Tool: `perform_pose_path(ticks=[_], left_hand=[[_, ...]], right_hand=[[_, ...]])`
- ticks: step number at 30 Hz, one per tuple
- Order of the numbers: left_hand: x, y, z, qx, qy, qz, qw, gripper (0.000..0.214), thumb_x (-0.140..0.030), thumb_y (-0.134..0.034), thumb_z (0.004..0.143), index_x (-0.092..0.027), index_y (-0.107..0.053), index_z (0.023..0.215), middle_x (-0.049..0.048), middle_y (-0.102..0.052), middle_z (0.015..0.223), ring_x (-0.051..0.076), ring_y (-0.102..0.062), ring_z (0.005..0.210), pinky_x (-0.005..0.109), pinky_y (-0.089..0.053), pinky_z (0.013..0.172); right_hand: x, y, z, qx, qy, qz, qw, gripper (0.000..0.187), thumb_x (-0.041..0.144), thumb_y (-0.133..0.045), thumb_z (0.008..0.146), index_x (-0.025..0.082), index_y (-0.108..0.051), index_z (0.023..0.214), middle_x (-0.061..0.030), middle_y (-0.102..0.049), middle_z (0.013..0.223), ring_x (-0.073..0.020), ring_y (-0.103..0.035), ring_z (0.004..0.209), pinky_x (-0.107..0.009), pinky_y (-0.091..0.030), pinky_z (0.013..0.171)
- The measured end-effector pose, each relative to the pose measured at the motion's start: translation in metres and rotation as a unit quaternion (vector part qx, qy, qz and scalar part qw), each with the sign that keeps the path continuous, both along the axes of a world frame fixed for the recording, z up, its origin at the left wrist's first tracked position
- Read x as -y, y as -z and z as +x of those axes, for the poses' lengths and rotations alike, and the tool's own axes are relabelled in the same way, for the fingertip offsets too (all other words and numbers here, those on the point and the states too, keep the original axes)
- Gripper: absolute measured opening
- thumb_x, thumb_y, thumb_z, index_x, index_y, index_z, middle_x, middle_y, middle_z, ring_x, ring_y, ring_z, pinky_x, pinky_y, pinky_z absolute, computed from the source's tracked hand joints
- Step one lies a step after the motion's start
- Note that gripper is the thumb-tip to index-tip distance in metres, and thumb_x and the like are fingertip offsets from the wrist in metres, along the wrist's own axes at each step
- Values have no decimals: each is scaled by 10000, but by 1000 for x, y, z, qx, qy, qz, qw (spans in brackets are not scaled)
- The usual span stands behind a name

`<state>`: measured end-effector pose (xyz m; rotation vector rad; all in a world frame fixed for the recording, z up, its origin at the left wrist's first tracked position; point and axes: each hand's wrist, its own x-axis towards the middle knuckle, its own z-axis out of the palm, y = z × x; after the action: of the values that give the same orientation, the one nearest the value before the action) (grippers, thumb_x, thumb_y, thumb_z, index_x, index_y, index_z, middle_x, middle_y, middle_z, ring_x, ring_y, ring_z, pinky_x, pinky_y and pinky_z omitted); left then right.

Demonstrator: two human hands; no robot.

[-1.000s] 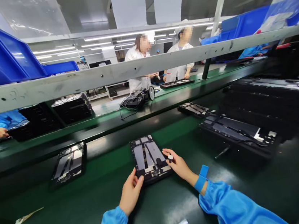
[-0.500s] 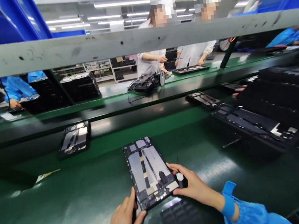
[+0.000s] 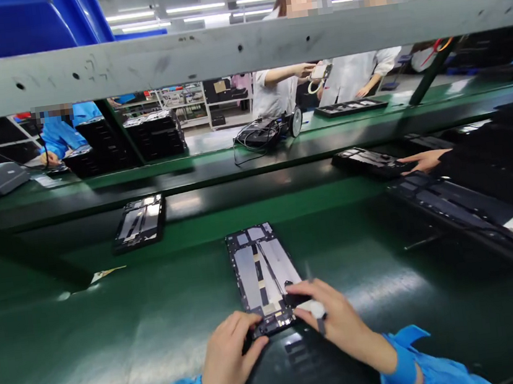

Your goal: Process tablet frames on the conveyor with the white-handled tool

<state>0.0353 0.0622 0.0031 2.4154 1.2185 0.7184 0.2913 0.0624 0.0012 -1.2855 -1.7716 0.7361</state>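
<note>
An opened tablet frame with grey panels and a circuit strip lies on the green bench just in front of me. My left hand grips its near left corner, thumb on the bottom edge. My right hand rests over the near right corner, fingers curled and pressing on a small white and black part against the frame.
Another open frame lies on the dark conveyor at the left. A long black tray of parts sits at the right, and a co-worker's hand touches a frame there. A grey shelf rail crosses overhead. People in white and blue coats work beyond.
My view has tipped down and shifted. My right hand has moved in over the frame's near right corner with the small part; my left hand has closed more firmly on the near left corner.
</note>
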Motion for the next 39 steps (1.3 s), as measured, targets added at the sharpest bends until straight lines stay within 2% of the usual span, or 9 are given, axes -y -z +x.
perform_pose_path(ticks=[3,6,12,18,23,25,28,32,39], left_hand=[[-4,2,4,41,22,14,999,266,-350,-433,1009,-217,-639,906,13,-664,819,143,-638,746,229,-500,678],[-8,4,5,70,28,14,997,263,-353,-449,1007,-215,-642,896,14,-668,813,135,-634,733,215,-489,665],[-8,10,3,64,27,7,998,235,-350,-486,993,-216,-640,878,15,-627,819,140,-610,758,223,-481,667],[-7,15,5,47,27,38,998,299,-393,-453,1002,-209,-627,844,13,-598,791,129,-600,731,202,-469,634],[-5,15,3,-6,31,183,983,315,-315,-395,1028,-194,-623,849,16,-599,759,131,-537,659,224,-392,583],[-4,14,0,-39,37,252,966,313,-252,-364,1036,-192,-647,915,16,-619,774,131,-504,630,245,-347,570],[0,13,-7,-74,53,299,950,375,-202,-286,1049,-189,-659,1075,34,-662,888,138,-531,706,262,-359,623],[1,14,-16,-81,59,304,948,397,-200,-270,1052,-204,-654,1152,43,-670,1002,148,-552,820,267,-390,704],[-1,22,-17,-61,57,284,955,381,-238,-292,1052,-243,-664,1133,41,-669,1018,145,-560,833,259,-404,714]], right_hand=[[-3,-8,-27,53,-104,-3,993,301,164,-625,838,244,-690,1121,-67,-704,959,-235,-641,881,-324,-511,777],[-9,-7,-45,71,-144,2,987,299,103,-599,832,231,-694,1086,-56,-706,912,-219,-632,841,-303,-491,739],[-10,-1,-47,-16,-145,2,989,298,95,-596,840,223,-657,1102,-21,-730,856,-196,-640,849,-291,-471,788],[-9,3,-46,-12,-151,-5,988,349,60,-602,812,226,-635,1117,-13,-726,861,-195,-638,871,-290,-455,817],[-8,9,-48,15,-140,0,990,392,29,-563,813,230,-616,1145,-25,-703,892,-199,-629,886,-292,-454,816],[-8,10,-49,23,-144,10,989,393,25,-546,818,231,-618,1144,-30,-691,895,-197,-626,877,-289,-458,803],[-8,10,-50,20,-150,28,988,385,37,-533,834,230,-607,1159,-34,-682,893,-196,-619,867,-291,-459,801],[-9,10,-50,13,-154,35,987,390,39,-546,829,232,-597,1164,-25,-684,877,-194,-613,850,-289,-456,784],[-11,8,-49,1,-155,12,988,404,35,-573,805,233,-589,1157,-11,-706,873,-191,-630,863,-296,-453,828]])
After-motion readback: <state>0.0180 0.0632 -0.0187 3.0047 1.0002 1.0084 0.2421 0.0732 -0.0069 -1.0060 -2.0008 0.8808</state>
